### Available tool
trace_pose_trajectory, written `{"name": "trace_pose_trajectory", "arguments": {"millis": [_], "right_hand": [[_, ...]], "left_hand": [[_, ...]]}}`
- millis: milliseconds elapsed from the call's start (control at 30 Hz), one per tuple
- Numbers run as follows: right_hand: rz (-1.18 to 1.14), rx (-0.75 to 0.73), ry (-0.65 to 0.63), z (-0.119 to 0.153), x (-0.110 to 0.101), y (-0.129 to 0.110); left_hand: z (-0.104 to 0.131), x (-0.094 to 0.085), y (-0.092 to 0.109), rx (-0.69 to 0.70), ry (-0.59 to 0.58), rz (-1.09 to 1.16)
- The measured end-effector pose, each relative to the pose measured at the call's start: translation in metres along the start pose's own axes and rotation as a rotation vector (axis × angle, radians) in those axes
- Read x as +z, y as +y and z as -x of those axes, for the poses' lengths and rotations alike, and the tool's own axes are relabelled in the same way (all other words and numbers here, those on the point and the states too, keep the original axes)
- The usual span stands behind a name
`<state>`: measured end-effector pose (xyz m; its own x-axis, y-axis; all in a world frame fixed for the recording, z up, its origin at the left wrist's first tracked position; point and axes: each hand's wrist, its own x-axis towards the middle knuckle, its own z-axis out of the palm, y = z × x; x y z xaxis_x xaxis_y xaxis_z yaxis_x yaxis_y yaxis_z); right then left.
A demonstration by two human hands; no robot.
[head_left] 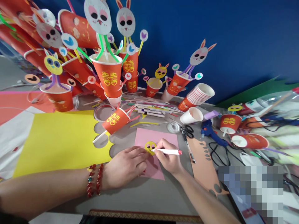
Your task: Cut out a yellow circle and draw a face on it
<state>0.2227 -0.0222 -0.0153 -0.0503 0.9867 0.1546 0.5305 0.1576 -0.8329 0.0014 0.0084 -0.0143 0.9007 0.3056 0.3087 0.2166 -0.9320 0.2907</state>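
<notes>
My right hand (168, 157) is closed round a white marker pen (170, 151) with a red end. The pen's tip rests at a small yellow paper disc (149, 146) bearing two dark eyes with pink around them. Beneath the disc lies a sheet of pink paper (142, 137). My left hand (127, 165) lies flat on the pink paper, its fingertips at the disc's left edge. Red bead bracelets circle that wrist.
Paper cups with rabbit faces (108, 73) crowd the back left. Yellow paper (58, 143) with cut-outs lies left. Right are scissors (188, 131), a black pen (188, 146), a blue glue gun (212, 133) with cable, and orange paper (201, 161). Stacked cups (197, 95) lean behind.
</notes>
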Motion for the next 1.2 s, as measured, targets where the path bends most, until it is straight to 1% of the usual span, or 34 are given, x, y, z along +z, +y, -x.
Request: {"name": "trace_pose_trajectory", "arguments": {"millis": [200, 400, 533, 633, 933, 1200], "right_hand": [[-0.006, 0.010, 0.006, 0.0009, 0.0005, 0.0011], [-0.007, 0.020, 0.004, 0.0015, 0.0007, 0.0012], [-0.006, -0.002, -0.010, 0.0020, 0.0005, 0.0030], [-0.001, -0.004, 0.005, 0.0019, 0.0004, 0.0035], [0.007, -0.043, 0.011, 0.0020, 0.0016, 0.0065], [0.010, -0.052, 0.014, 0.0027, 0.0024, 0.0077]], "left_hand": [[0.0007, -0.0009, 0.0008, 0.010, -0.017, 0.004], [0.0003, 0.0005, 0.0000, 0.005, -0.010, -0.007], [0.0000, 0.0010, 0.0000, 0.005, -0.015, -0.008], [0.0002, 0.0019, -0.0002, 0.012, -0.013, -0.024], [0.0008, 0.0018, -0.0006, 0.017, 0.019, -0.031], [0.0017, 0.0046, -0.0016, 0.024, 0.000, -0.030]]}}
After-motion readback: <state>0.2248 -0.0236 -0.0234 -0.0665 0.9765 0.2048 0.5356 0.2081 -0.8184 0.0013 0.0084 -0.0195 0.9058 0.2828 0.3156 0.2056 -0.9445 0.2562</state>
